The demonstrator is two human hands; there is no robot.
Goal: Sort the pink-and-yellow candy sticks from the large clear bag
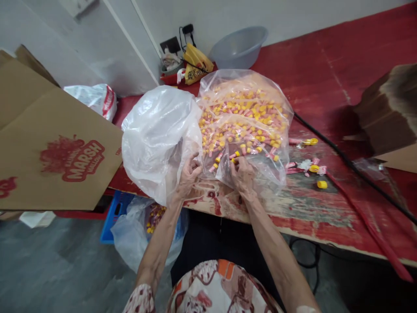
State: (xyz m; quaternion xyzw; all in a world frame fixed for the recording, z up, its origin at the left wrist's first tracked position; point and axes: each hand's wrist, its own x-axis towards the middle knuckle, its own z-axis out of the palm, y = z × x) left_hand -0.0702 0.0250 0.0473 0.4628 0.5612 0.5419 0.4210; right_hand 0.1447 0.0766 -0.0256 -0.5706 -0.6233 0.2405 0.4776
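Observation:
A clear plastic bag (247,104) lies on the bench, full of small pink pieces with yellow caps; some lie loose at its mouth. My right hand (243,174) is at that mouth, its fingers pinched on a yellow-capped pink piece (233,160). To its left, a big white plastic bag (153,134) stands puffed up at the bench edge. My left hand (190,172) is curled against the near right side of the white bag. What its fingers hold, if anything, is hidden.
A cardboard box (42,143) stands at left, a blue crate (114,217) with another bag below. Behind are a grey basin (239,45) and yellow packet (197,64). A black cable (345,158), scattered pieces (314,167) and a brown carton (391,106) lie right.

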